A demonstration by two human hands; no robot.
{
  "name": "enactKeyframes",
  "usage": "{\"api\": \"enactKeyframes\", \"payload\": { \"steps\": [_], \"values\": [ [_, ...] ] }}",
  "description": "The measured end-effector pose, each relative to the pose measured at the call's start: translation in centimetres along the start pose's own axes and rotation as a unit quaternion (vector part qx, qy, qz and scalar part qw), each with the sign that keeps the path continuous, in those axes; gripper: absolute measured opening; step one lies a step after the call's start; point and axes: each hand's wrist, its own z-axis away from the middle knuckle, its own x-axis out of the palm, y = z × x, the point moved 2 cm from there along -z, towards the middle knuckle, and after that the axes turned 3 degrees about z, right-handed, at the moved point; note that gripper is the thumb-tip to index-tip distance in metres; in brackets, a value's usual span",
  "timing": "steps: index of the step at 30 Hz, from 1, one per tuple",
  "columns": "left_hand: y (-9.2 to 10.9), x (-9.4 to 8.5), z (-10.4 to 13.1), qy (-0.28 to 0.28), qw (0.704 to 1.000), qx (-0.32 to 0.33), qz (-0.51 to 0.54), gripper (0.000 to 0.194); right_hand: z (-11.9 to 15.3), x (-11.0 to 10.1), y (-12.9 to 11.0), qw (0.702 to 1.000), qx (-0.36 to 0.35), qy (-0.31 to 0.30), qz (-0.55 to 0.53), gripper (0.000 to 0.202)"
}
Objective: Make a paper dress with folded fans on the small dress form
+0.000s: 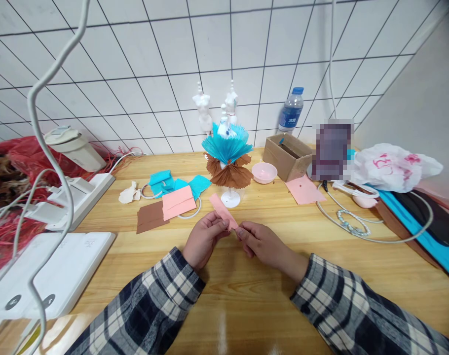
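A folded strip of pink crepe paper (221, 209) tilts up between my two hands above the table. My left hand (206, 236) is closed on the strip's side, thumb on top. The fingertips of my right hand (263, 242) pinch its lower end, where the edge looks ragged. Just beyond stands a small white mannequin (226, 129) on a round base (231, 198), dressed in a pleated blue paper layer (226, 147) over a brown paper layer (230, 175). To the left lie pink paper (179, 203), brown paper (150, 218) and blue paper (161, 182) pieces.
Behind the dressed figure are two bare mannequins (203, 108). Rightward stand a pink bowl (264, 173), a cardboard box (296, 170), a water bottle (291, 111) and a beaded bracelet (352, 224). A power strip (91, 199), a white scale (57, 266) and a hanging cable (54, 64) occupy the left.
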Motion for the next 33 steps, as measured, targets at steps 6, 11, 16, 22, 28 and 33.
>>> {"api": "enactKeyframes", "payload": {
  "steps": [6, 11, 16, 22, 28, 33],
  "values": [
    [0.11, 0.21, 0.15, 0.005, 1.000, -0.003, 0.004, 0.023, -0.03, 0.00, 0.16, 1.000, 0.006, -0.012, -0.001, 0.036],
    [0.00, 0.19, 0.15, 0.004, 1.000, -0.002, 0.007, 0.022, -0.02, 0.03, 0.17, 1.000, 0.001, -0.016, 0.001, 0.035],
    [-0.17, -0.03, -0.08, 0.006, 1.000, 0.000, 0.008, 0.020, -0.05, 0.10, 0.27, 1.000, -0.002, -0.017, -0.002, 0.034],
    [-0.17, -0.34, -0.03, 0.018, 1.000, 0.004, 0.009, 0.022, 0.00, 0.09, 0.14, 1.000, 0.001, -0.002, 0.016, 0.034],
    [0.08, -0.30, 0.00, 0.040, 0.999, -0.007, 0.010, 0.026, 0.06, -0.05, 0.18, 0.999, 0.002, 0.041, 0.031, 0.035],
    [0.10, -0.04, 0.05, 0.035, 0.999, -0.011, 0.006, 0.025, 0.04, 0.10, 0.44, 0.998, -0.010, 0.048, 0.029, 0.035]
  ]
}}
